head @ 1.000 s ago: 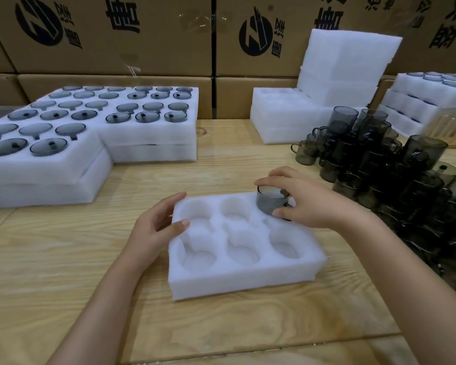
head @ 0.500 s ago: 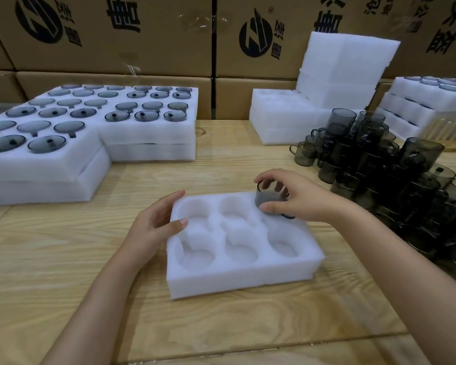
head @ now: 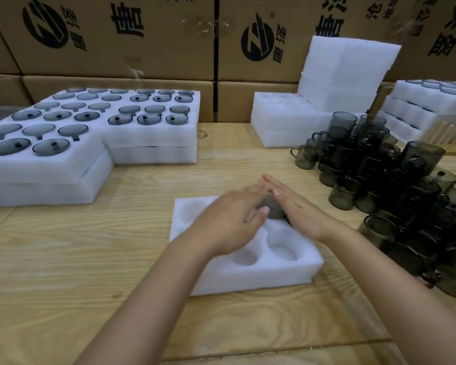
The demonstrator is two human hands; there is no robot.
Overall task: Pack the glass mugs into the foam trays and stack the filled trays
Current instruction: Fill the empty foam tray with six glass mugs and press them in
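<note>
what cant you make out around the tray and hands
Head view:
How deep the smoky grey glass mug sits in the white foam tray: right hand and left hand cover it.
Whether the left hand touches it: motion blur.
Tray's near left pocket: under the left hand.
Heap of dark glass mugs: cut by right edge.
</note>
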